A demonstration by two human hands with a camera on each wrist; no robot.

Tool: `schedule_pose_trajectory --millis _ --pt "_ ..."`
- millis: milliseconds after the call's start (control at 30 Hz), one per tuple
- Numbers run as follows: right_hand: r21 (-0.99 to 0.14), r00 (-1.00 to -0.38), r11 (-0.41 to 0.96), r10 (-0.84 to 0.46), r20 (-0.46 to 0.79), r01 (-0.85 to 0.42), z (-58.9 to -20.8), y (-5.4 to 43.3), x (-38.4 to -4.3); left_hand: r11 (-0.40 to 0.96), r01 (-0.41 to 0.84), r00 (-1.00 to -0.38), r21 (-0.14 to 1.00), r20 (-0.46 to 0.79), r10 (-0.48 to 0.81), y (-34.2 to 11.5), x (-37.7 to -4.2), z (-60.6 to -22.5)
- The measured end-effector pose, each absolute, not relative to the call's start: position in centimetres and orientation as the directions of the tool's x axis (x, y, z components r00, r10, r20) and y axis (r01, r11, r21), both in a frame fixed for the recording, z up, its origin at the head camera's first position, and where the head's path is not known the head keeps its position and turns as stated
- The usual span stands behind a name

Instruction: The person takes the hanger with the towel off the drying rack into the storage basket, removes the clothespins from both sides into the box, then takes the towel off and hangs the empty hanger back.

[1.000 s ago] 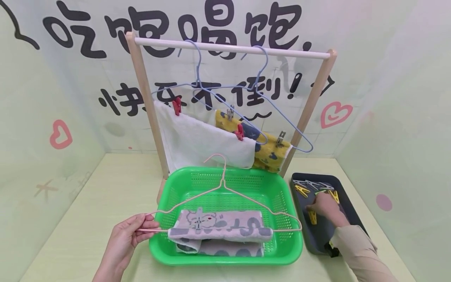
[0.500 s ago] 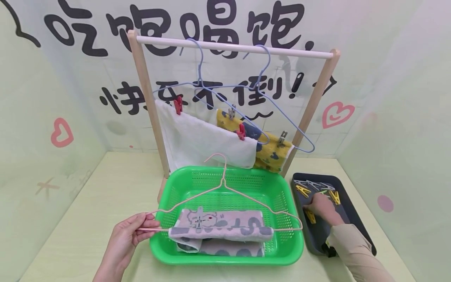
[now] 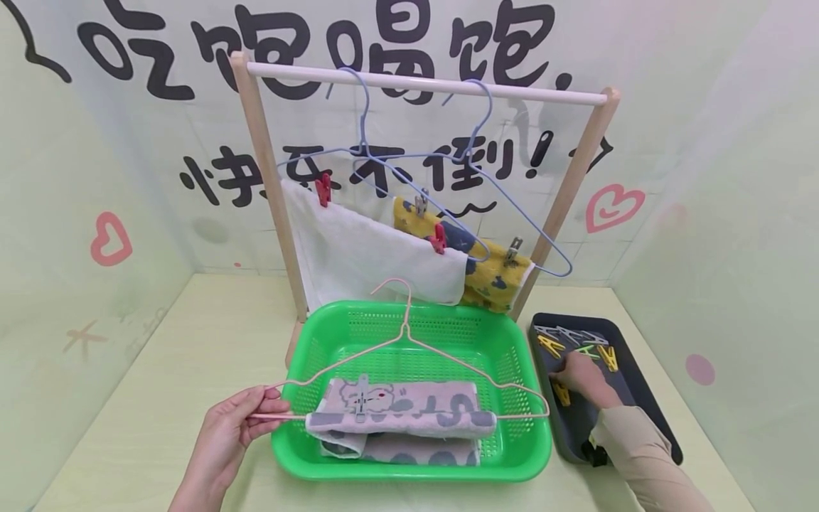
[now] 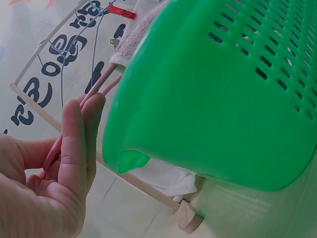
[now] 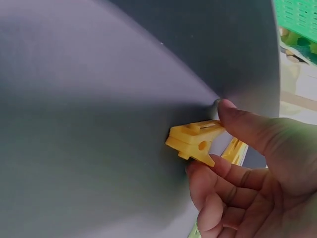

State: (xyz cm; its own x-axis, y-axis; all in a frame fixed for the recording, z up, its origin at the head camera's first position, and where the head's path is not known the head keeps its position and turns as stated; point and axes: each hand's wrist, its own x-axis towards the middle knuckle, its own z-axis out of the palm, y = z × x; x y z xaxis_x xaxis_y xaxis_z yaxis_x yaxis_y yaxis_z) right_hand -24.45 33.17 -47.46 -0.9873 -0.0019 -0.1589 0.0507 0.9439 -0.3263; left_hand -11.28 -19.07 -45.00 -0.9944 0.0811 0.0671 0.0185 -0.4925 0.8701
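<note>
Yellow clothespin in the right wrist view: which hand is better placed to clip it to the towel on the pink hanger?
Right, probably: the right hand has the yellow clothespin between thumb and fingers. The left hand holds the pink hanger; the unclipped end of the towel lies on the right.

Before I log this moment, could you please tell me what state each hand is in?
Left hand: holding the pink hanger.
Right hand: pinching a yellow clip.
</note>
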Motion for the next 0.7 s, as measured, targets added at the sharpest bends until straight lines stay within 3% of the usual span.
schedule_pose_trajectory --millis 167,400,700 --pt "-0.342 -0.989 0.939 -0.026 -0.147 0.026 -47.0 33.4 -24.5 -0.489 0.016 -0.995 0.872 0.062 0.077 -19.0 -11.3 -45.0" --pt "-0.446 -0.992 0.887 -0.091 0.085 -0.119 -44.7 33.3 -23.9 -0.489 0.017 -0.995 0.872 0.064 0.079 -19.1 -11.3 -45.0" --pt "-0.569 -0.981 0.8 -0.136 0.139 -0.192 -40.9 31.6 -21.9 -0.488 0.02 -0.994 0.873 0.068 0.082 -19.0 -11.3 -45.0"
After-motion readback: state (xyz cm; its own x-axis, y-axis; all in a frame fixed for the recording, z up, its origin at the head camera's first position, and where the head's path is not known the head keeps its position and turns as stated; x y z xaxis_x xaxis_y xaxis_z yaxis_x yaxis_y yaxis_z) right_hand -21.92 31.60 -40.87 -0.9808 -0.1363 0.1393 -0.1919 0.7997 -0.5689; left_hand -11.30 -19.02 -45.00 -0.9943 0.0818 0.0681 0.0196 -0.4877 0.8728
